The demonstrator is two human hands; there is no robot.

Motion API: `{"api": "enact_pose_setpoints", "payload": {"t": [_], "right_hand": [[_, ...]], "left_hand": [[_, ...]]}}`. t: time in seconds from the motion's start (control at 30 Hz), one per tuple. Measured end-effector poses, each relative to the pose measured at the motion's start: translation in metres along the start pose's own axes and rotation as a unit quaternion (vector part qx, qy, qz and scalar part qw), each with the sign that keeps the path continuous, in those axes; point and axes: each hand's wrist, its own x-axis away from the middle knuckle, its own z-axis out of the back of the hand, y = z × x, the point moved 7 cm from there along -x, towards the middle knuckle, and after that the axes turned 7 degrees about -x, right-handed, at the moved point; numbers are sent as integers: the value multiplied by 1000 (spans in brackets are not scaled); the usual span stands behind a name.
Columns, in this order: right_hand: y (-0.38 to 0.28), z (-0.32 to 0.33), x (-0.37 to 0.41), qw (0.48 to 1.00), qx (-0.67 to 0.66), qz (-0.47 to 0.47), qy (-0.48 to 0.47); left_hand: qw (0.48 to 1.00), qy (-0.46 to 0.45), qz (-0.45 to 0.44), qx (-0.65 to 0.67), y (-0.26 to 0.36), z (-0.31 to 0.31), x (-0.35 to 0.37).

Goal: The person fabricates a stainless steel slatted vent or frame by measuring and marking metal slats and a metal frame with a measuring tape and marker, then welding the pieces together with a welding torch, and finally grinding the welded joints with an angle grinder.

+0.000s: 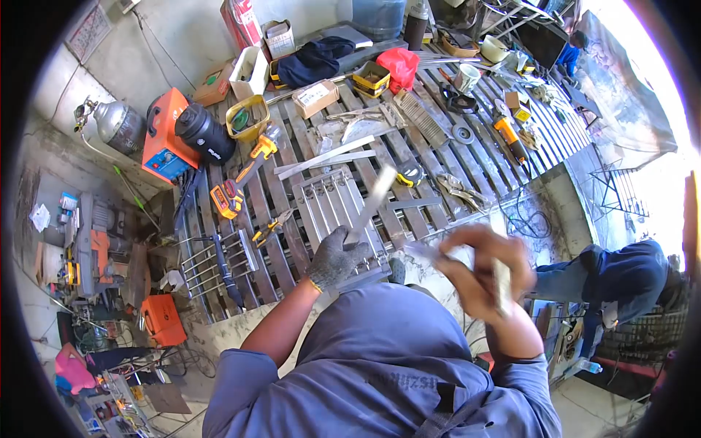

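My left hand (336, 258), in a grey knit glove, is closed around the lower end of a flat metal strip (376, 198) that slants up over the bench. Under it lies a metal frame with parallel rods (332, 206), the glove overlapping its near part. My bare right hand (485, 266) is raised to the right of the frame, fingers curled and blurred by motion. A pale, narrow stick (502, 287) runs across its palm. At its fingertips is a smeared greyish piece (418, 250) whose kind I cannot tell. Pliers (272, 227) lie left of the frame.
The slatted metal bench (296, 255) carries a tape measure (409, 174), a yellow cordless tool (228, 198), an angle grinder (509, 137) and a rod grille (212, 270). A black bottle (204, 133) stands by an orange machine (169, 136). A person (621, 277) bends over at right.
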Motion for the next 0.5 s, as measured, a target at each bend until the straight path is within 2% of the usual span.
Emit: {"api": "enact_pose_setpoints", "payload": {"t": [0.07, 0.17, 0.2, 0.3, 0.37, 0.43, 0.47, 0.5], "right_hand": [[59, -20, 35, 998, 0, -60, -24], [68, -51, 44, 994, 41, -67, -74], [73, -58, 45, 992, 15, -65, -103], [65, -72, 40, 988, 67, -54, -128], [62, -74, 35, 985, 67, -58, -145], [58, -71, 28, 988, 42, -80, -125], [54, -67, 24, 989, 31, -93, -115], [53, -64, 22, 978, 44, -127, -159]], "left_hand": [[979, -77, 10, 188, 49, 10, 20], [899, -146, 5, 412, 65, 6, 28], [910, -137, 3, 390, 62, 5, 27], [924, -106, -22, 367, 68, 19, 34], [943, -64, -35, 324, 91, 42, 46], [956, -6, -53, 287, 97, 55, 50], [944, -8, -44, 327, 93, 57, 49], [930, -10, -34, 366, 88, 59, 48]]}}
